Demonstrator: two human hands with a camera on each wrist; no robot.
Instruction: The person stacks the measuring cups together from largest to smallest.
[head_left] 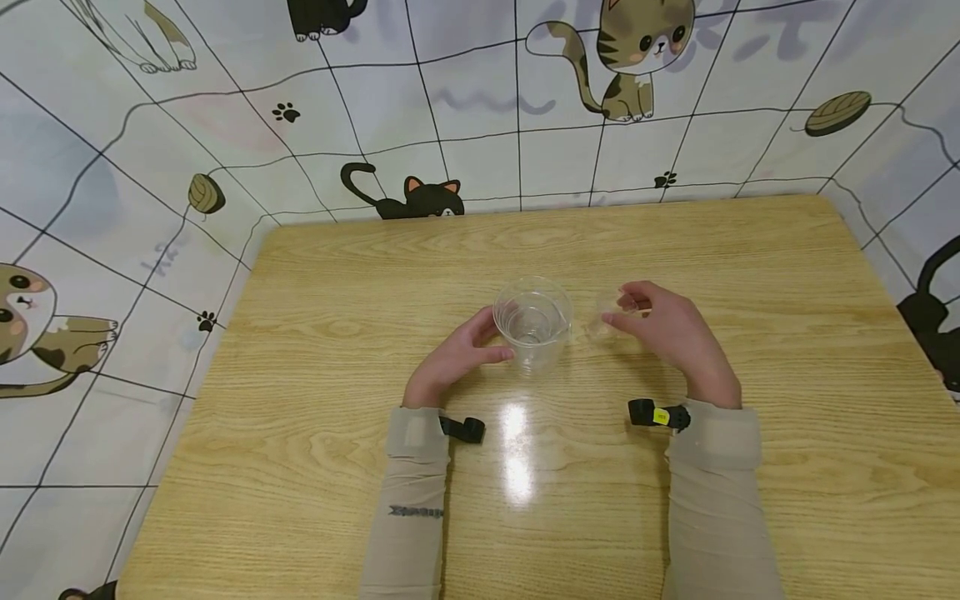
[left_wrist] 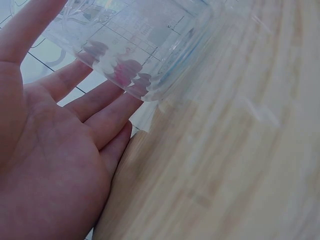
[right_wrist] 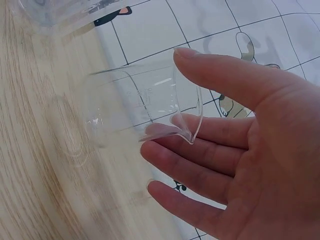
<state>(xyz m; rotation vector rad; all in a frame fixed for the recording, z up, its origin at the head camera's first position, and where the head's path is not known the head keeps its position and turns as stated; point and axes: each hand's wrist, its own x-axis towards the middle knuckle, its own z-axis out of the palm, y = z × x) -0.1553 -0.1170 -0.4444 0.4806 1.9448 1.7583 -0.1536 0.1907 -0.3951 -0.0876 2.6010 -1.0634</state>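
Note:
A large clear beaker [head_left: 542,346] stands upright on the wooden table [head_left: 337,292], near its middle. My left hand [head_left: 459,352] holds its left side, thumb toward me and fingers around the far side. Printed markings show on the beaker wall [left_wrist: 145,40] in the left wrist view. Just to the right, my right hand [head_left: 675,337] pinches a smaller clear beaker [right_wrist: 132,100] by its rim, between thumb and fingers. Its pouring lip points toward the fingers in the right wrist view. The two beakers are apart. Whether either holds liquid, I cannot tell.
A white wall covering [head_left: 472,108] with grid lines and cartoon cats rises behind the table and along its sides. Black straps with small devices [head_left: 462,429] sit at both wrists, over beige sleeves [head_left: 416,533]. Light glares on the tabletop in front of the large beaker.

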